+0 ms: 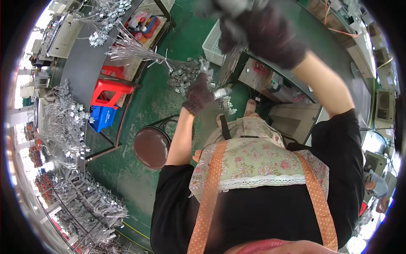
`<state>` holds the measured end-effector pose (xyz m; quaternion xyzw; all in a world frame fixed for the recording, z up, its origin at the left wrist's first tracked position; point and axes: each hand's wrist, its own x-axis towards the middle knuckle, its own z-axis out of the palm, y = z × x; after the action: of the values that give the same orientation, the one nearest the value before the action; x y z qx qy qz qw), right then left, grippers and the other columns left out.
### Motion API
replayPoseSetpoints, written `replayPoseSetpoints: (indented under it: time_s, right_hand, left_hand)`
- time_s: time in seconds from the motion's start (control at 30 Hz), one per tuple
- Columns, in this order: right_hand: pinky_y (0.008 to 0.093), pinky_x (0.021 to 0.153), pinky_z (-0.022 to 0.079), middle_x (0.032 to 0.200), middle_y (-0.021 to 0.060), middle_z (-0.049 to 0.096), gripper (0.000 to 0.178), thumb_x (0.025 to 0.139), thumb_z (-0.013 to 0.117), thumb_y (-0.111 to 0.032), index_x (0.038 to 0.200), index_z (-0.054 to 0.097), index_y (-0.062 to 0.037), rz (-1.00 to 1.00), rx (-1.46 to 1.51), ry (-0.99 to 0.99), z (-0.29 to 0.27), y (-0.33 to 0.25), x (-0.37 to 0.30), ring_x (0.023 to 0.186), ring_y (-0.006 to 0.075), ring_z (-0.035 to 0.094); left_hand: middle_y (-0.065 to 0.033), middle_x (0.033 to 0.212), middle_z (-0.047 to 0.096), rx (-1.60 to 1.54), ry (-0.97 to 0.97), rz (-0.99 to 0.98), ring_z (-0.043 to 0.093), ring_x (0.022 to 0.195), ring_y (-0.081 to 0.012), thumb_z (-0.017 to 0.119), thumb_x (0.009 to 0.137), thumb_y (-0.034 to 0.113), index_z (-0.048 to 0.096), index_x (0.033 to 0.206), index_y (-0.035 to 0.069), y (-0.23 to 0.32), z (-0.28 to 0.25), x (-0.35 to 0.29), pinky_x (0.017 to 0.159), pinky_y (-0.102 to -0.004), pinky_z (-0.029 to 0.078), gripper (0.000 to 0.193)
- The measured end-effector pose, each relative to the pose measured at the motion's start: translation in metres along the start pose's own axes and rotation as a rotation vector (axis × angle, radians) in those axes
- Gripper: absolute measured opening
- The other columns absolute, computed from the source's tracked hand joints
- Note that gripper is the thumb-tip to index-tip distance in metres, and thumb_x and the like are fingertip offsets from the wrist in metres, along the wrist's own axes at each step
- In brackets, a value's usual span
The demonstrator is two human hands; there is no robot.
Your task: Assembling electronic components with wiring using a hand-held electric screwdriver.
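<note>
My left hand (198, 95), in a dark maroon glove with grey fingertips, is low in the middle over the floor. Its thumb and a finger stretch apart, and I see nothing clasped between them. Right beside it is a cluster of silver metal connectors (179, 79) on cable ends. More connectors (228, 105) hang just below the thumb. My right hand (264, 31), gloved alike, is raised at the top centre and smeared by motion, so its grip is unclear. Thin grey cables (229, 67) hang beneath it, at the edge of the right bench; whether it touches them I cannot tell.
A white plastic crate (212, 47) stands behind the cables. The dark-topped bench (327, 51) is at right, with a shelf under it. Leftward are a brown round stool (151, 147), a red plastic stool (111, 91), a blue bin (102, 118) and a table (84, 59) with cable bundles (63, 122).
</note>
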<state>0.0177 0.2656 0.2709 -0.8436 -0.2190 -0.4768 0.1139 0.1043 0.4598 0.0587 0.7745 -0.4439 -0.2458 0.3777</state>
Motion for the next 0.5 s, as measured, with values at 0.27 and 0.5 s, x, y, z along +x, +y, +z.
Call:
replayPoseSetpoints:
  time_s: [0.27,0.5]
  right_hand:
    - [0.0315,0.08,0.05,0.098,0.0057,0.068,0.026,0.087,0.061,-0.016,0.11,0.063,-0.0059,1.246,0.442,-0.14,0.086,-0.055,-0.183,0.089,0.0168,0.063]
    - [0.0334,0.093,0.046,0.111,0.011,0.063,0.05,0.084,0.07,-0.018,0.128,0.051,-0.0026,1.27,0.844,-0.106,0.056,-0.075,-0.159,0.106,0.0189,0.058]
  left_hand:
    - [-0.0173,0.129,0.051,0.133,-0.307,-0.015,0.053,0.115,-0.036,0.074,0.069,0.059,0.041,0.133,0.004,-0.001,0.076,0.025,0.095,-0.042,0.045,0.09]
    - [-0.0046,0.095,0.065,0.206,0.058,0.404,0.062,0.088,-0.0163,0.043,0.096,0.029,0.061,0.107,0.01,-0.131,0.262,0.037,0.08,-0.0314,0.05,0.029]
